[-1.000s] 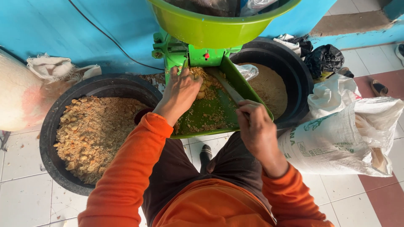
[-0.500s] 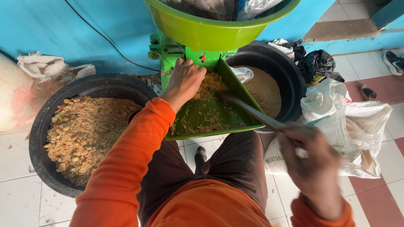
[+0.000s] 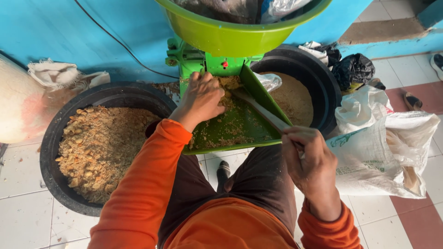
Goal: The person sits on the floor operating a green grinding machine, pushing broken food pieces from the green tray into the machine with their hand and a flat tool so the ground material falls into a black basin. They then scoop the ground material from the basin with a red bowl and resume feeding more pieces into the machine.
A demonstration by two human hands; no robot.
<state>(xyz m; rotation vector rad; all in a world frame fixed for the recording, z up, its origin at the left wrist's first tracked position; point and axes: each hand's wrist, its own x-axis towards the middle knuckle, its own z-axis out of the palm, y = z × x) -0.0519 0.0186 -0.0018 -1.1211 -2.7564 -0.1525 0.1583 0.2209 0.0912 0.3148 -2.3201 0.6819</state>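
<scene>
Looking down from a person's head, the view takes in a green grinding machine [image 3: 203,62] against a blue wall, used here as the landmark. Left of the machine sits a large black tub [image 3: 55,138] on the tiled floor, holding coarse brown crumbly mash [image 3: 104,147]. Right of the machine a second black tub [image 3: 323,87] holds finer tan meal. Further right lies a white sack [image 3: 383,152]. Above the machine rests a wide green bowl [image 3: 240,34]. Sloping out from the machine's front is a green tray [image 3: 235,127] scattered with mash. The left hand [image 3: 203,99], fingers curled loosely, presses into the mash at the top of the tray, just below the machine. The right hand [image 3: 311,161], closed in a fist, grips a flat stick [image 3: 263,110] that lies along the tray's right edge.
</scene>
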